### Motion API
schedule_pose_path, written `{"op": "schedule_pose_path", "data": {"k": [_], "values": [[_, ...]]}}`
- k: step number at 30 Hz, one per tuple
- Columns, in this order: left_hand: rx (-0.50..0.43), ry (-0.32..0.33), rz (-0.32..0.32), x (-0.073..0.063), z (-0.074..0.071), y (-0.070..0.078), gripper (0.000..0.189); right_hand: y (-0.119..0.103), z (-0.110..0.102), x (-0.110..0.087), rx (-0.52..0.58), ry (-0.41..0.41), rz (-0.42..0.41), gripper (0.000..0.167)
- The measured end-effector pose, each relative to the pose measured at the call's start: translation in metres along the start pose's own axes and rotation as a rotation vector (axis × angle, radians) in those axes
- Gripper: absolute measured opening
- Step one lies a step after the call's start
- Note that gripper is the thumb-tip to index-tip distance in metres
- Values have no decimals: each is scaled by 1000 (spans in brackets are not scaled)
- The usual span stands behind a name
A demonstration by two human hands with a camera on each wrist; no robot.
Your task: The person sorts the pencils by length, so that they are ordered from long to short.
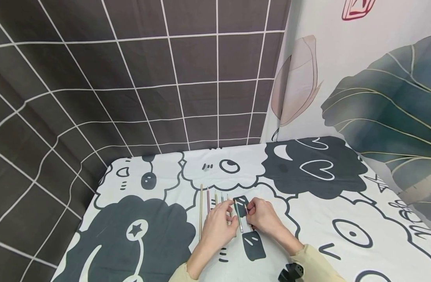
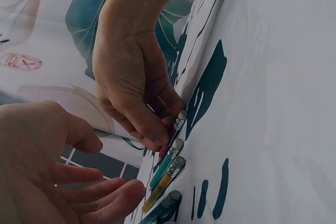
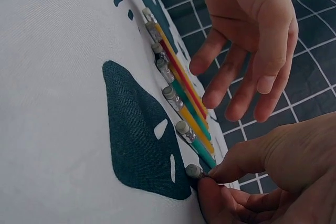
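Note:
Several pencils with eraser ends lie side by side on the patterned cloth. At the right end of the row, my right hand (image 1: 264, 214) pinches a red pencil (image 2: 180, 123) near its eraser between thumb and finger. Next to it lies a green pencil (image 1: 238, 217), then a yellow pencil (image 3: 192, 121) and another green one. A red pencil (image 1: 208, 199) and a long yellow pencil (image 1: 201, 209) lie toward the left end. My left hand (image 1: 220, 224) hovers over the row with loosely bent fingers; the wrist views show it holding nothing. In the head view it covers parts of the middle pencils.
The cloth (image 1: 328, 211), white with dark cartoon shapes, covers the whole surface. A dark grid-patterned curtain (image 1: 141, 78) hangs behind and at the left. A white curtain with leaf prints (image 1: 388, 98) stands at the right. A black device (image 1: 291, 272) sits by the right sleeve.

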State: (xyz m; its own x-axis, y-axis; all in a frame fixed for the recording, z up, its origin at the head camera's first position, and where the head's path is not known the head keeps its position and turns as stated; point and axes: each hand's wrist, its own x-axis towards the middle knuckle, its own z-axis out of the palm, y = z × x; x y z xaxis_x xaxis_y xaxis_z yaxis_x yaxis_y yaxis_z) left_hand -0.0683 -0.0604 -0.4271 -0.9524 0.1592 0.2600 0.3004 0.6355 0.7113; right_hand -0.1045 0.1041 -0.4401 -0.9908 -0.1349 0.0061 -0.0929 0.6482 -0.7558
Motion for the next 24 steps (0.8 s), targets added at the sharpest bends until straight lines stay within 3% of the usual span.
{"op": "schedule_pose_path", "data": {"k": [15, 24], "values": [[31, 84, 21, -8, -9, 0, 44, 0, 1, -3, -33, 18, -52, 24], [157, 159, 29, -17, -17, -5, 58, 1, -7, -9, -23, 76, -59, 22]]}}
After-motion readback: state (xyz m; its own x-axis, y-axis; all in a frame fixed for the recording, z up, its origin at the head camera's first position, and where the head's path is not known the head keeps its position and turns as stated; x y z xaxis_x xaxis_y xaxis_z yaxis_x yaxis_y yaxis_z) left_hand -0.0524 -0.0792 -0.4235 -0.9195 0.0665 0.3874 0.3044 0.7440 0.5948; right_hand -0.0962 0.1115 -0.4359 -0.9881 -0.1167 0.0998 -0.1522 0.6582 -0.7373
